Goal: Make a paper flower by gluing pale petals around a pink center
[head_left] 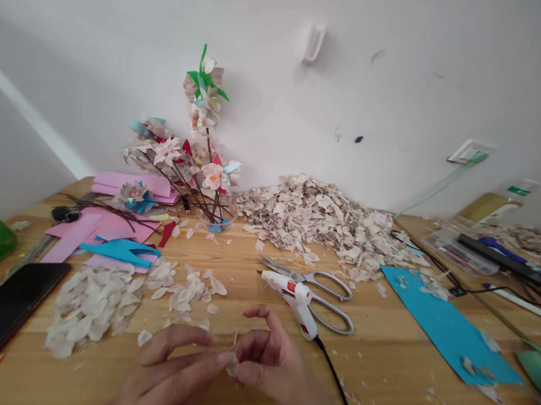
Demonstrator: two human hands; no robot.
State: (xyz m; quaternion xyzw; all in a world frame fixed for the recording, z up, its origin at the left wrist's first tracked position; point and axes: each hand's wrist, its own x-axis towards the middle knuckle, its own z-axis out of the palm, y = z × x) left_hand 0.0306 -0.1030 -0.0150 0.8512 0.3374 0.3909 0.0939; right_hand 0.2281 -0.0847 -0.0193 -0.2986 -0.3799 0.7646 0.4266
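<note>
In the head view, my left hand (pixel 176 366) and my right hand (pixel 274 365) meet low in the middle, just above the wooden table. A small, pale, translucent petal (pixel 232 367) is pinched between their fingertips. Part of it is hidden by the fingers. A white glue gun (pixel 293 298) lies just beyond my right hand, its black cord running toward the front edge. Beneath it rest grey-handled scissors (pixel 332 288), blades pointing left. Loose pale petals (pixel 96 304) are heaped left of my left hand, with a smaller cluster (pixel 188 290) beyond it.
Handmade flowers on twigs (pixel 202 178) stand at the back left, beside pink paper (pixel 131 184) and blue paper (pixel 117 250). A large flake pile (pixel 316 215) lies against the wall. A black phone (pixel 9 313) is far left; a blue sheet (pixel 448 322) lies right.
</note>
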